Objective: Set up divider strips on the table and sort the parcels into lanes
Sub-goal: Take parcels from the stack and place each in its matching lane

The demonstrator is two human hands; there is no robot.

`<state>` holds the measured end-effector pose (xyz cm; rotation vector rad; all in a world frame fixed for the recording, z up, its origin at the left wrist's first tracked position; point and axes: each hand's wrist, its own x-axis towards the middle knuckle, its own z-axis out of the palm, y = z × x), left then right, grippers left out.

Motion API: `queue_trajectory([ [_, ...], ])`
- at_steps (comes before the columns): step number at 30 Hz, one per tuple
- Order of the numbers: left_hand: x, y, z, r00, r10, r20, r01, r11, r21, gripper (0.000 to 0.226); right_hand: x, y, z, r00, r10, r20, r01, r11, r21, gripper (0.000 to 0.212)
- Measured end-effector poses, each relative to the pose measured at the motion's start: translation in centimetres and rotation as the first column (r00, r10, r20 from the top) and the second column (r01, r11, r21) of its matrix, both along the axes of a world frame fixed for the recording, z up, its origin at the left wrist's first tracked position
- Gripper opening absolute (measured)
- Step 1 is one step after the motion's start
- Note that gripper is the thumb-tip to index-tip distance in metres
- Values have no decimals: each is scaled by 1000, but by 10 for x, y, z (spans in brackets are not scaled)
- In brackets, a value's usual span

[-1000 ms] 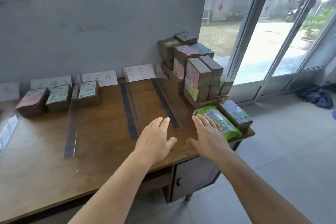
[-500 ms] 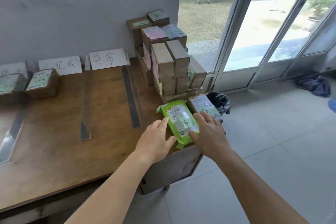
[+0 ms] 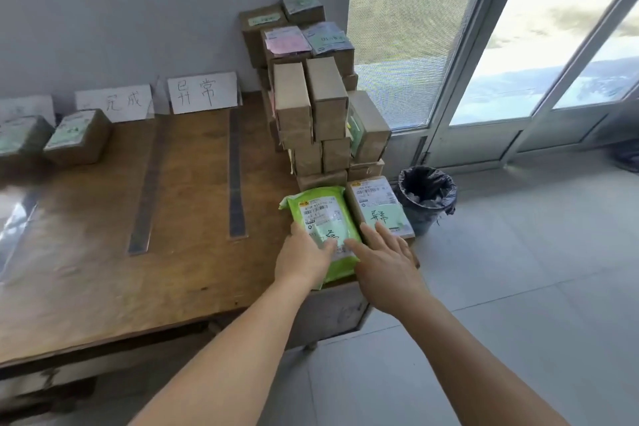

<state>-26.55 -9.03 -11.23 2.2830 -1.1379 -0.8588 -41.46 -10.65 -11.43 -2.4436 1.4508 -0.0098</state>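
A green plastic parcel (image 3: 320, 214) lies at the table's near right corner, beside a flat brown parcel (image 3: 378, 207) with a green label. My left hand (image 3: 304, 258) rests on the green parcel's near left part, fingers spread over its label. My right hand (image 3: 385, 261) lies flat at the green parcel's right edge, overlapping the brown parcel's near end. Neither hand is closed around anything. Two dark divider strips (image 3: 236, 176) (image 3: 147, 195) lie lengthwise on the wooden table (image 3: 103, 270). A stack of brown cardboard parcels (image 3: 311, 107) rises behind.
Two handwritten paper signs (image 3: 202, 92) (image 3: 114, 102) lean on the grey wall. Brown parcels (image 3: 77, 137) sit in the left lanes. A black-lined bin (image 3: 427, 195) stands on the tiled floor right of the table, by the glass doors (image 3: 484, 45).
Both hands have moved forward and right from the bare tabletop onto the green parcel. The view has swung right, so the parcel stack is now central.
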Motion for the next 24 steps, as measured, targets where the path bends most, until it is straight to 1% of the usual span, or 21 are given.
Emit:
queue_trajectory([
  [2,0,-1,-3,1000,29,-3,-29,1000,1,47,-4,-3,-2,1000,2,14,-2,1000,-2,44],
  [4,0,2,-6,999,39,-4,-39,999,-1,35,-9,-7,-2,996,-24,82,26,999,-24,46],
  [7,-1,7,-10,1000,31,0,-31,999,20,23,-17,-18,0,949,-179,258,193,981,-27,56],
  [9,-1,8,-13,1000,23,-5,-23,999,47,18,-22,-31,0,893,-315,322,318,947,44,67],
  [12,-2,8,-13,998,34,-47,-32,999,43,19,-28,-50,-3,813,-475,336,425,880,213,75],
  [13,-3,7,-13,997,39,-65,-37,999,34,21,-29,-53,-4,790,-508,342,435,859,272,74],
  [15,-5,7,-13,991,60,-116,-58,998,18,24,-28,-54,-7,767,-537,351,421,834,356,63],
  [17,-6,9,-12,975,104,-195,-106,994,1,24,-28,-52,-11,755,-539,373,411,833,372,52],
  [20,-6,15,-11,939,164,-302,-183,983,-35,21,-31,-44,-11,709,-559,430,393,819,417,54],
  [22,-4,20,-10,927,159,-338,-192,979,-65,21,-37,-34,-12,647,-585,490,369,802,470,54],
  [24,-2,28,-8,921,140,-365,-188,977,-102,24,-42,-22,-11,604,-600,525,361,793,490,54],
])
